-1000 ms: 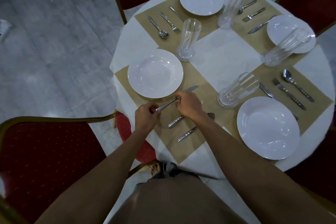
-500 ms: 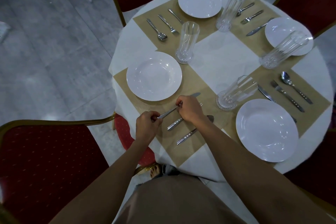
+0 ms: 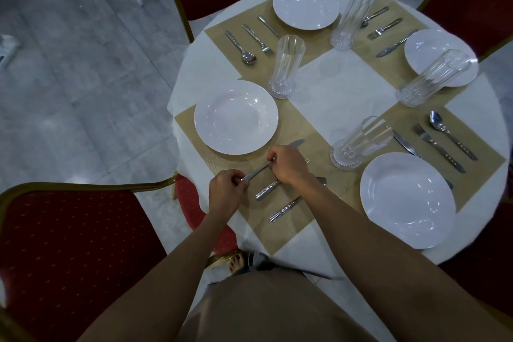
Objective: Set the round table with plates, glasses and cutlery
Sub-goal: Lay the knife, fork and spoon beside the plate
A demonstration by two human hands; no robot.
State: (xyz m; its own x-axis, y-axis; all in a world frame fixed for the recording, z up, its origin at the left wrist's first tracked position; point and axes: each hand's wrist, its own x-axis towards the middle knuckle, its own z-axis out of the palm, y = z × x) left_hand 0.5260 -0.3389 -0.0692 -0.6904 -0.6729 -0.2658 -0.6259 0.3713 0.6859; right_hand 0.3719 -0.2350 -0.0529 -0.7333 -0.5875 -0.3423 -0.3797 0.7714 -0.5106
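On the round white-clothed table (image 3: pixel 333 86) we pinched the slim steel knife (image 3: pixel 256 172), left hand (image 3: pixel 226 189) at handle, right hand (image 3: pixel 288 164) midway, likely straightening it beside the white round plate (image 3: pixel 236 116)

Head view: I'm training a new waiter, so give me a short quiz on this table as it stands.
1. Count: how many glasses are on the round table?
2. True or false: the right hand lies flat on a plate.
3. Which piece do the left hand and the right hand hold together? A spoon, B knife, C fork.
Key: 1 four; 2 false, it pinches the knife; 3 B.
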